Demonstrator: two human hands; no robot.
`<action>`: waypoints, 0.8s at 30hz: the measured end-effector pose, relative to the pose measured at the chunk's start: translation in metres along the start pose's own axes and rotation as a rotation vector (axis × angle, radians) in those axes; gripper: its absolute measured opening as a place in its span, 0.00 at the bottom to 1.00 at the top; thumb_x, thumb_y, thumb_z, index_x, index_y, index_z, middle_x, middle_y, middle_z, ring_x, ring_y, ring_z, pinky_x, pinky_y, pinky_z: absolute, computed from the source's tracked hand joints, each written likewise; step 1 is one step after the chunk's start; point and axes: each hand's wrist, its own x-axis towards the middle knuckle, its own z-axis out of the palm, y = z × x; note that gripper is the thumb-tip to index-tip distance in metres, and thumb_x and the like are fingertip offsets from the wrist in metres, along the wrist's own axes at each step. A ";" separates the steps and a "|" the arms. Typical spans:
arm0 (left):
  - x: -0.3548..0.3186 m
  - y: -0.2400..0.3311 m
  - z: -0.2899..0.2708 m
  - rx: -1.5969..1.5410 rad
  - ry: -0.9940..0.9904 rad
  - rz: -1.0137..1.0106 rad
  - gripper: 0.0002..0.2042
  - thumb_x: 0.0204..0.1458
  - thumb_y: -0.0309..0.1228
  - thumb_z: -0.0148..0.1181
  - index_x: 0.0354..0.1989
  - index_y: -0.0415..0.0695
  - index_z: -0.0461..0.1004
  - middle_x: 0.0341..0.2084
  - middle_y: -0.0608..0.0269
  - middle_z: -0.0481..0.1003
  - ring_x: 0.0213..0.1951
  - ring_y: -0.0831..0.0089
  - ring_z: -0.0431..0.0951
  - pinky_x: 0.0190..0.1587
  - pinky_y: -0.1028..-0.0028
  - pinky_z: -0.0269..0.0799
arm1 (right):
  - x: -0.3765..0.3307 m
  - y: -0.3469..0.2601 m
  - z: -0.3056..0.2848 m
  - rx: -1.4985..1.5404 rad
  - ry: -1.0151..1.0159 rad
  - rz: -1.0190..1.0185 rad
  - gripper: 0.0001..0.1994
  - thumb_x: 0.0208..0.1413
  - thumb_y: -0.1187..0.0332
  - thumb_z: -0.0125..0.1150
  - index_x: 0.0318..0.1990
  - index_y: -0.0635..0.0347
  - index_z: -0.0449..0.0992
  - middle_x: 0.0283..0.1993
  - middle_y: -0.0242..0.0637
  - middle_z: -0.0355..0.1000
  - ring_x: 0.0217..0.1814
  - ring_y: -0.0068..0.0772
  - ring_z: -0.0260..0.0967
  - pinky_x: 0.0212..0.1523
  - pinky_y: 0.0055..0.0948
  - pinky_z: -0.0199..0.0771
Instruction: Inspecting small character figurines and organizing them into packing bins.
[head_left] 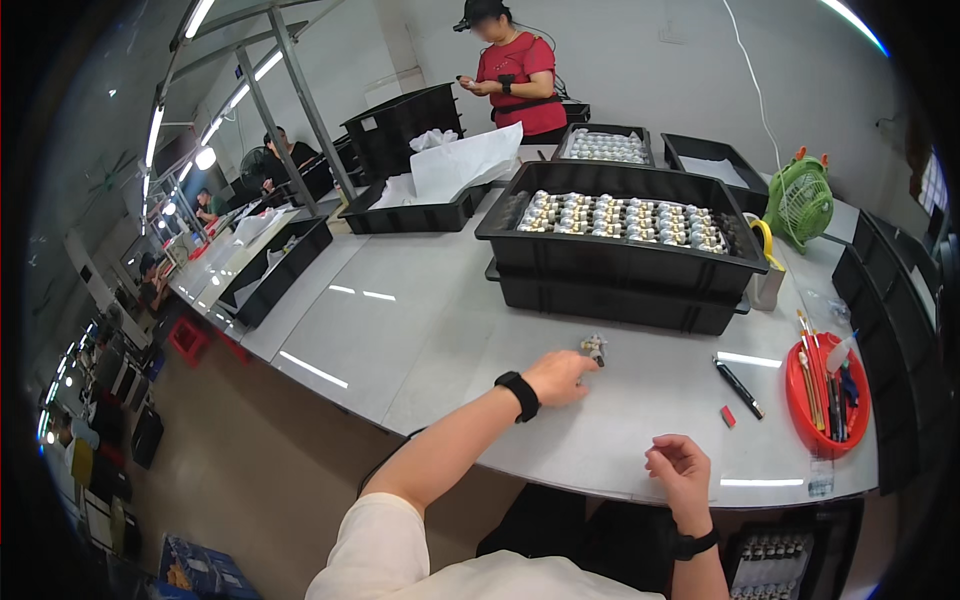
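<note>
Grey and wide, the tabletop fills the middle of the view, its near edge curving past the person's own forearms; beyond its left edge a row of other benches runs back under strip lights, with people seated at them.

Out on the tabletop, a little in from the near edge, the left hand lies with its fingers pinched on a small metal part, which sits on the surface just short of the stacked black trays; a black band circles that wrist. The right hand rests at the near edge, loosely curled and holding nothing, palm turned up, also with a dark wrist band.

Directly behind the small metal part stand two stacked black trays, the upper one filled with rows of silvery parts; they wall off the far half of the tabletop. Toward the right edge lie a black pen and a small red piece, well apart from both hands; a red dish of brushes and tools sits at the right near corner. A green fan stands by the far right edge; at the far edge, a person in a red shirt stands behind more black trays, one holding white paper.
</note>
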 end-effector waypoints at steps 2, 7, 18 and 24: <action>-0.008 0.020 0.002 -0.132 0.060 0.021 0.18 0.42 0.33 0.57 0.44 0.43 0.70 0.35 0.50 0.69 0.36 0.55 0.71 0.41 0.65 0.66 | 0.005 0.012 0.004 0.049 -0.027 -0.027 0.10 0.47 0.78 0.56 0.39 0.65 0.68 0.31 0.32 0.69 0.32 0.20 0.66 0.31 0.18 0.68; -0.014 0.071 0.014 -0.605 0.065 0.013 0.15 0.45 0.36 0.61 0.41 0.42 0.73 0.27 0.66 0.61 0.26 0.81 0.64 0.31 0.81 0.65 | 0.011 0.015 0.021 0.081 0.004 -0.106 0.12 0.48 0.77 0.57 0.40 0.66 0.67 0.33 0.33 0.68 0.33 0.21 0.66 0.34 0.20 0.70; -0.022 0.073 0.051 -1.496 -0.035 -0.243 0.16 0.55 0.32 0.48 0.52 0.43 0.65 0.35 0.69 0.71 0.36 0.83 0.69 0.40 0.80 0.66 | 0.011 0.021 0.013 0.119 0.073 -0.044 0.07 0.50 0.77 0.54 0.37 0.70 0.68 0.34 0.38 0.70 0.33 0.25 0.69 0.33 0.22 0.73; -0.031 0.058 0.063 -1.801 0.144 -0.277 0.14 0.55 0.31 0.47 0.49 0.40 0.65 0.38 0.65 0.71 0.41 0.78 0.70 0.45 0.76 0.67 | 0.019 0.026 0.013 0.053 -0.013 -0.046 0.11 0.48 0.80 0.56 0.41 0.69 0.67 0.37 0.37 0.69 0.38 0.23 0.68 0.39 0.22 0.72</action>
